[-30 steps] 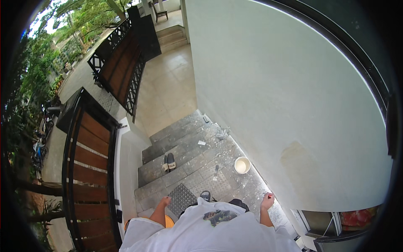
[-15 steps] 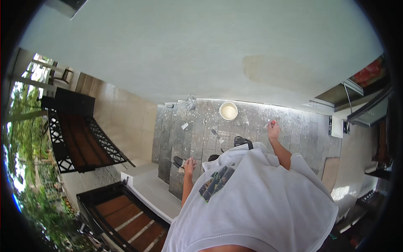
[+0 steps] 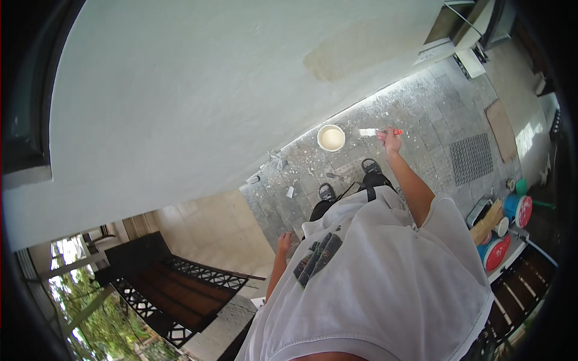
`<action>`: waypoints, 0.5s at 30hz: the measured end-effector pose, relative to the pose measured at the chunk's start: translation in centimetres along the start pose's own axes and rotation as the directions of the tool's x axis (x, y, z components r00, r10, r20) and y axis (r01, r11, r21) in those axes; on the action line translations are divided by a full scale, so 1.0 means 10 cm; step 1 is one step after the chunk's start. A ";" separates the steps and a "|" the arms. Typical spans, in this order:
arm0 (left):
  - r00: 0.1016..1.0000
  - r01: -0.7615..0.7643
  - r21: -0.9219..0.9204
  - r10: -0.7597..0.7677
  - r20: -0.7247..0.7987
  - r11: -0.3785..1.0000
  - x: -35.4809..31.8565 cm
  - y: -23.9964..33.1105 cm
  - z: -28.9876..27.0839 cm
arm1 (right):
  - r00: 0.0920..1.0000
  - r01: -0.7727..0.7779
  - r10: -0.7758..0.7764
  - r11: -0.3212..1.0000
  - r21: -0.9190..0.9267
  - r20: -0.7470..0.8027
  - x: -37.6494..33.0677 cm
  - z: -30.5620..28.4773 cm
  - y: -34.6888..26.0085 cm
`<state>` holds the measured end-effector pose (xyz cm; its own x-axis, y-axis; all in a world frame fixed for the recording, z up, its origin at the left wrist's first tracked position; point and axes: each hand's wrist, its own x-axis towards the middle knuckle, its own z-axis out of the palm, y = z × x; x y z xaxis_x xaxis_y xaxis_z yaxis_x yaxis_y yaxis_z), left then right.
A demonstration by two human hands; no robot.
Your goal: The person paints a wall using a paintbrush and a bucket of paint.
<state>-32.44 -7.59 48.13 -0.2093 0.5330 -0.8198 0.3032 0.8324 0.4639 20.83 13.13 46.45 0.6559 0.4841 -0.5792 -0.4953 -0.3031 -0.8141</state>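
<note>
I look straight down my white shirt at my feet on grey stone paving. My right hand [image 3: 391,140] is stretched forward and grips a putty knife [image 3: 376,132] with a red handle and a pale blade. The blade points toward a round white bucket [image 3: 331,138] of cream paste that stands on the paving at the foot of the pale wall [image 3: 198,90]. My left hand [image 3: 284,242] hangs at my side with nothing in it, fingers loosely apart. A patch of tan filler [image 3: 343,57] shows on the wall above the bucket.
Stone steps drop to a tiled landing [image 3: 211,231] on my left, with dark metal railings [image 3: 180,283] beyond. A metal floor grate [image 3: 472,157] lies to the right. Red and blue paint tins [image 3: 509,225] and a wooden bench sit at the far right.
My head has swung round, so the wall and paving have rotated in view. My right arm has stretched out toward the bucket with the putty knife; my left arm stays down.
</note>
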 end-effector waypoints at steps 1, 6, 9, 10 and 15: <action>1.000 -0.008 0.028 0.008 0.018 1.000 0.16 0.24 -0.19 | 1.000 0.004 -0.003 1.000 0.028 -0.031 -0.10 -0.03 0.06; 0.976 -0.204 0.215 0.181 0.123 0.955 0.88 0.99 -0.78 | 0.974 -0.131 0.163 0.972 0.196 -0.158 -0.77 -0.07 0.57; 0.893 -0.411 0.316 0.308 0.328 0.855 1.19 1.26 -0.93 | 0.971 -0.121 0.175 0.949 0.292 -0.165 -1.19 0.00 0.77; 0.886 -0.418 0.325 0.302 0.352 0.848 1.21 1.41 -0.80 | 0.966 -0.113 0.176 0.947 0.301 -0.191 -1.27 0.01 0.79; 0.894 -0.344 0.340 0.195 0.403 0.876 1.15 1.79 -0.44 | 0.988 -0.108 0.090 0.983 0.146 0.126 -1.58 0.30 0.73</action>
<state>-33.48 14.11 48.47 0.2464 0.5776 -0.7782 0.6532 0.4942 0.5736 5.11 5.77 49.78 0.5315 0.5547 -0.6401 -0.6413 -0.2302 -0.7320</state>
